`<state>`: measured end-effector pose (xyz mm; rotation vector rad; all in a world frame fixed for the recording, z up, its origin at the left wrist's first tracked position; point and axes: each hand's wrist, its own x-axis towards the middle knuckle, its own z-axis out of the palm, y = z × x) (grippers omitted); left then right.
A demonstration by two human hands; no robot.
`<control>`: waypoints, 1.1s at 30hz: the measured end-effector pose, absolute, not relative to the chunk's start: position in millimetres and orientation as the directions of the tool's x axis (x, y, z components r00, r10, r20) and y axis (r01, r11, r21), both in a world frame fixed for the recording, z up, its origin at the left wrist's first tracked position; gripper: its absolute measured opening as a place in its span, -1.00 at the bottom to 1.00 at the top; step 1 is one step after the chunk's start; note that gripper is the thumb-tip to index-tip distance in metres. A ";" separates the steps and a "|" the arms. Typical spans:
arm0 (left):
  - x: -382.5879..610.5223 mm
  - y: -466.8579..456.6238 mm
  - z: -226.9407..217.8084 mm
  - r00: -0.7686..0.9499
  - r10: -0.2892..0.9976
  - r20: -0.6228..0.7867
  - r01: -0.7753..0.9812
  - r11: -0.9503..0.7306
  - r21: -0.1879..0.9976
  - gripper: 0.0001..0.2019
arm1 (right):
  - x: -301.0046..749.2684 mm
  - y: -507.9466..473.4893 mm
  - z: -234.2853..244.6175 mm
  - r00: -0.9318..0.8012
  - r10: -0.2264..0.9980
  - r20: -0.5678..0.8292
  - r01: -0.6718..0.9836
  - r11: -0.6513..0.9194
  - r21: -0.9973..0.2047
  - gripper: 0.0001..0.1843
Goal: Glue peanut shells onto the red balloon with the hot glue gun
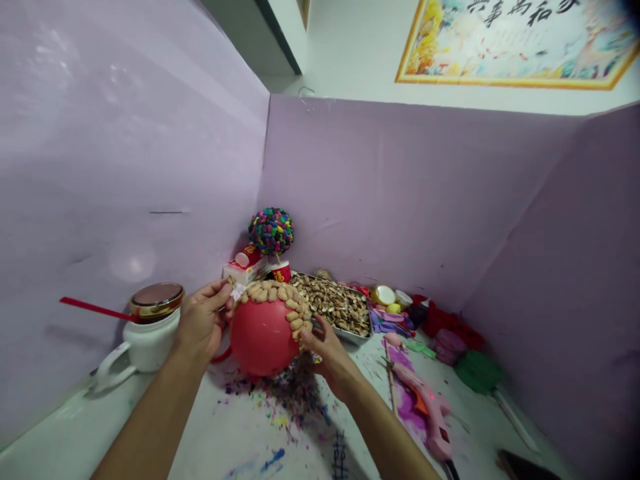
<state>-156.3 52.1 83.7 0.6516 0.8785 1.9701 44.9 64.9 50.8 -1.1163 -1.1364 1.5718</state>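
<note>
Purple panels [400, 193] stand around a white table [195, 447] stained with paint, below a pale wall carrying a yellow-framed picture [520, 43].

The balloon [263, 340], round and red, is between the two hands, over the left-middle part of the table. Shells [273, 291] cover its top and right edge in a band; the front is bare. The left hand [200, 323] is closed in a pinch at a white scrap [238, 291], by the balloon's upper left edge; a small brown bit shows at its fingertips, too small to make out. The right hand [330, 353] grips the shelled right edge, thumb in front, the other fingers partly hidden.

Just behind the balloon is a metal tray [357, 338] filled with more shells. Left of the tray, a multicoloured ball [271, 231] stands above a red cup [281, 272]; another red cup lies on its side on a box [240, 274]. Left of the left hand is a white mug [153, 343], with a gold-rimmed lid [157, 301] above it and a red stick [97, 308] slanting out to the left.

On the right lies a pink glue gun [427, 407], next to a thin stick [391, 380] and purple paint. Farther back are small tubs [384, 295] and purple pieces [390, 323], with a green item [479, 371] near the right panel. Something dark [525, 467] lies at the bottom edge, blurred.
</note>
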 end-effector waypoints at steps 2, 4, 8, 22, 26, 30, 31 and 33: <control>-155.8 55.2 79.8 -0.469 0.880 0.077 -0.525 -0.348 0.776 -0.85 | 35.1 67.7 48.1 -0.258 0.955 -0.143 -0.191 -0.196 -0.962 -0.02; -154.6 56.0 78.7 -0.427 0.902 0.069 -0.554 -0.321 0.768 -0.86 | 30.3 67.8 47.1 -0.299 0.947 -0.117 -0.252 -0.197 -0.948 -0.01; -150.3 52.7 80.0 -0.339 0.939 0.052 -0.599 -0.258 0.758 -0.87 | 33.3 60.8 47.4 -0.254 0.962 -0.100 -0.284 -0.173 -0.943 -0.05; -101.1 8.6 95.2 -0.302 0.903 0.305 0.070 -0.298 0.952 -0.91 | 71.1 17.8 36.2 0.064 0.992 0.111 -0.135 0.119 -0.984 -0.06; -93.0 -5.1 97.6 -0.242 0.825 0.510 0.302 -0.436 0.848 -0.86 | 69.1 17.5 33.1 0.046 0.988 0.146 -0.114 0.151 -0.982 -0.06; -90.4 -8.7 86.4 -0.201 0.809 0.552 0.369 -0.460 0.808 -0.80 | 72.2 20.1 30.5 0.048 0.991 0.122 -0.069 0.126 -0.990 -0.05; -89.6 -9.5 83.8 -0.177 0.802 0.571 0.398 -0.472 0.787 -0.80 | 73.1 20.7 30.3 0.047 0.992 0.116 -0.056 0.119 -0.991 -0.06; -87.7 -11.6 79.7 -0.131 0.779 0.614 0.473 -0.495 0.729 -0.79 | 74.2 21.4 30.4 0.052 0.992 0.113 -0.044 0.115 -0.992 -0.06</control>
